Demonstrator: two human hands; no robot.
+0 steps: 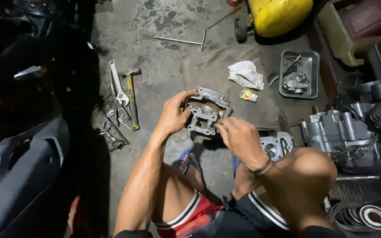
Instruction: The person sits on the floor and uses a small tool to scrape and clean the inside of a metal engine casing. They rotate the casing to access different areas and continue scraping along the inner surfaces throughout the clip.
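Fingers of the left hand (173, 115) grip the grey cast-metal engine cylinder head (207, 112), held up above the concrete floor (164, 61). The right hand (240, 137) pinches its lower right edge with closed fingers. Steel spanners and a hammer (131, 94) lie left; a white rag (246, 75) lies beyond.

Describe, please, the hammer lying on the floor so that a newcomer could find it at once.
Start at the yellow tank at the top, then look left along the concrete floor to the pile of wrenches beside the dark scooter. The hammer lies at that pile's right edge: the only tool with a brownish wooden handle.
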